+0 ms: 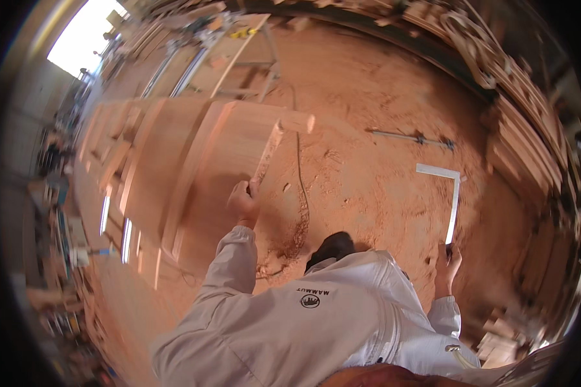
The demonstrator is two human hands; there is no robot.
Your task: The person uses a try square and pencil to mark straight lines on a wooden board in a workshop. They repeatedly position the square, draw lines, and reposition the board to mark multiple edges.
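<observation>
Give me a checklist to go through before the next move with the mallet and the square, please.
1. Left hand closed around the handle of the wooden mallet: ok.
2. Right hand holds the steel square by one end: ok.
3. Mallet head touching the wooden panel: cannot tell.
4. Bar clamp lies on the floor, apart from both hands: ok.

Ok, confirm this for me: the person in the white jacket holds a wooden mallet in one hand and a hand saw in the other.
Not right. The head view shows the person in the white jacket gripping a metal carpenter's square in the other hand, not a hand saw. The wooden mallet in the first hand is correct.
</observation>
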